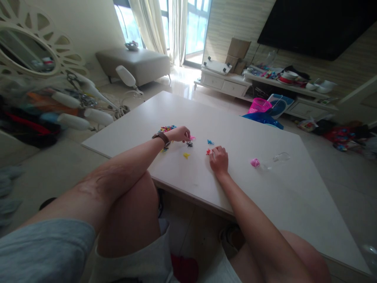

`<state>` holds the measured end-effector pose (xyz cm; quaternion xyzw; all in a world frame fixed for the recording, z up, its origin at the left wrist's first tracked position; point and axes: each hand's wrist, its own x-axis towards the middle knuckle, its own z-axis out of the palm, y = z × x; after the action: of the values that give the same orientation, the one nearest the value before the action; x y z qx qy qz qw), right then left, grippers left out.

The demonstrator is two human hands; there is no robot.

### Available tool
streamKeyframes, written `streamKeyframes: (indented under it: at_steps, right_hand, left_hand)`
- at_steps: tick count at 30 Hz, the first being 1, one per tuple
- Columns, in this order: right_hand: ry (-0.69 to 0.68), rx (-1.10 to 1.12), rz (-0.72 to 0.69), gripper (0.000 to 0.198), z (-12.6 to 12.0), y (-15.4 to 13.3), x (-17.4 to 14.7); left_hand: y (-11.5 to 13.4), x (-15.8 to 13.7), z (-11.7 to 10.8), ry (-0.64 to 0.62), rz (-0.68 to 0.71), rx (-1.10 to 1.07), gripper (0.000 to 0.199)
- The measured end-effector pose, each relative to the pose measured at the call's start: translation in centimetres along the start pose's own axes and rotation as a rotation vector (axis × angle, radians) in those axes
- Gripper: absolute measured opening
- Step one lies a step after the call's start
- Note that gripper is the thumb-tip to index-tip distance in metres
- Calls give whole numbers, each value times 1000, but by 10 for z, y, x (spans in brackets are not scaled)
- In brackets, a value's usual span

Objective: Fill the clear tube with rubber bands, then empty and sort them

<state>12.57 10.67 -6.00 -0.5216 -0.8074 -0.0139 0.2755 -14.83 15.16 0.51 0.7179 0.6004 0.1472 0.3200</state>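
Observation:
My left hand (182, 134), with a brown watch on its wrist, reaches over the white table with its fingers pinched together. Its fingertips are beside a small pink cluster (192, 138) and just above a black cluster (190, 144). My right hand (219, 159) rests on the table, fingers curled, the tips at a small red cluster (208, 151). What either pinch holds is too small to make out. A blue cluster (210, 142) and a yellow cluster (186, 156) lie close by. Behind my left wrist is a mixed multicoloured pile (167, 128), partly hidden.
On the right of the white table (265, 204) lie a pink object (255, 162) and a clear plastic container (281, 157). Beyond the far edge stand a pink basket (260, 105) and a low TV cabinet (226, 84). A lamp with white shades (100, 117) is at the left.

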Motion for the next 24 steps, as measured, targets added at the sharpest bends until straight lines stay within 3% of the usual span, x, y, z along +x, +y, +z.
streamKeyframes:
  at_steps: [5, 9, 15, 24]
  right_hand:
    - [-4, 2, -5, 23, 1, 1, 0]
    - [9, 1, -13, 23, 3, 2, 0]
    - [21, 8, -33, 22, 2, 2, 0]
    - [-2, 14, -22, 24, 3, 2, 0]
  left_hand:
    - [-13, -9, -26, 144, -178, 123, 16]
    - [-25, -18, -37, 51, -286, 219, 22]
    - [-22, -16, -32, -78, -334, 360, 28]
    - [-12, -16, -27, -89, -375, 467, 29]
